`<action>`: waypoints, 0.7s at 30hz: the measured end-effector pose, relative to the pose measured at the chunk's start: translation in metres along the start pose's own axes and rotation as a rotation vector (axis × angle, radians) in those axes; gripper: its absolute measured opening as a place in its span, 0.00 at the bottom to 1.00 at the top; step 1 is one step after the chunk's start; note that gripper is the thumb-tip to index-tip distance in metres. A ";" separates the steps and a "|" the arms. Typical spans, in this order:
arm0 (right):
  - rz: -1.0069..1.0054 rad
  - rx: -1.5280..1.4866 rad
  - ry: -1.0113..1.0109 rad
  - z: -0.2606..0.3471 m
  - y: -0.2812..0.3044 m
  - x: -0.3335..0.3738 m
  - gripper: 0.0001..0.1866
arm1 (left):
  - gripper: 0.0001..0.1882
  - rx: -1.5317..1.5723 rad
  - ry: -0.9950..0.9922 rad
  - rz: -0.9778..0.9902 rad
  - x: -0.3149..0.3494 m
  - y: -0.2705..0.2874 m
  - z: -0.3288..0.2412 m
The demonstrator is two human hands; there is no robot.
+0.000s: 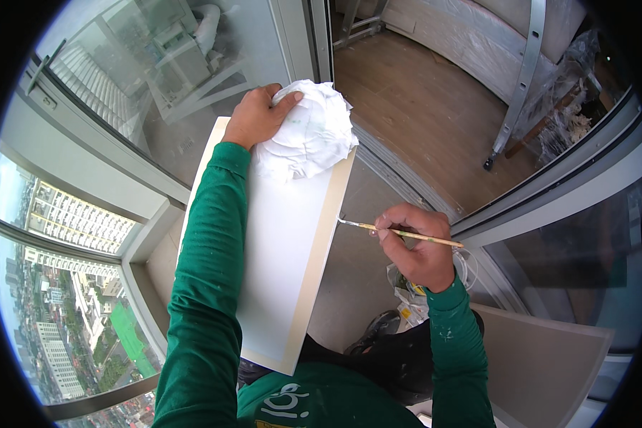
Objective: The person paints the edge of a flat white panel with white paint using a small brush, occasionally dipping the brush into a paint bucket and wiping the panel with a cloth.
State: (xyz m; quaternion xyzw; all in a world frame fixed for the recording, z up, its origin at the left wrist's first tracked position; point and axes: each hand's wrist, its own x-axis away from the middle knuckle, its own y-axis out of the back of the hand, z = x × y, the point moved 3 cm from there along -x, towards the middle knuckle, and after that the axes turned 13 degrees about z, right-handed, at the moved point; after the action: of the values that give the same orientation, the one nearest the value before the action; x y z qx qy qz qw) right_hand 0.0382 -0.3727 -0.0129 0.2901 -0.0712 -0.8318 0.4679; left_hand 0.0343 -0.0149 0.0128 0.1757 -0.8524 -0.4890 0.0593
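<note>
A white panel with masking tape (315,242) along its long edges leans upright against my lap. My left hand (260,114) is closed on a crumpled white cloth (310,128) at the panel's far end, and holds the board there too. Between the thumb and fingers of my right hand (421,239) is a thin paintbrush (414,235) with a wooden handle. Its white-coated tip touches or nearly touches the panel's right edge. The bare white face of the panel (282,242) lies between the tape strips.
A second flat panel (542,364) stands at my lower right. A bag with printed packaging (412,303) sits on the floor by my shoe (381,324). Beyond the sliding door track (399,164) are a metal ladder (517,93) and plastic-wrapped furniture (471,50). Windows at left overlook buildings.
</note>
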 end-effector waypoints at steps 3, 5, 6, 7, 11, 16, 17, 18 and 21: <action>0.019 -0.009 0.021 0.002 -0.001 0.000 0.03 | 0.38 0.002 0.009 0.000 -0.001 0.001 0.002; 0.035 -0.016 0.029 0.003 -0.001 0.000 0.03 | 0.38 -0.003 0.008 -0.024 -0.001 -0.001 0.003; 0.043 -0.021 0.034 0.003 -0.001 0.000 0.03 | 0.38 -0.009 0.003 -0.040 -0.001 -0.002 0.004; 0.049 -0.034 0.028 0.003 -0.001 0.000 0.03 | 0.38 -0.014 -0.003 -0.056 -0.001 -0.002 0.003; 0.067 -0.109 -0.020 0.003 0.000 0.001 0.02 | 0.38 -0.009 0.017 -0.035 -0.001 -0.002 0.002; -0.007 -0.177 -0.072 -0.004 0.000 0.000 0.02 | 0.38 -0.013 0.008 -0.035 -0.001 -0.001 0.000; -0.029 -0.194 -0.077 -0.005 0.000 0.000 0.02 | 0.38 -0.014 0.006 -0.050 -0.001 -0.002 0.000; -0.052 -0.212 -0.081 -0.007 0.000 0.000 0.02 | 0.38 -0.015 0.005 -0.065 0.000 -0.003 0.001; -0.110 -0.174 -0.076 -0.011 0.001 0.000 0.02 | 0.38 -0.020 -0.010 -0.048 -0.002 -0.003 0.000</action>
State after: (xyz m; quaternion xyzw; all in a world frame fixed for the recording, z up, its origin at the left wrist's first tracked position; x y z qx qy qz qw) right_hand 0.0450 -0.3718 -0.0215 0.2201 -0.0001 -0.8696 0.4420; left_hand 0.0372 -0.0151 0.0103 0.1928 -0.8433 -0.4995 0.0451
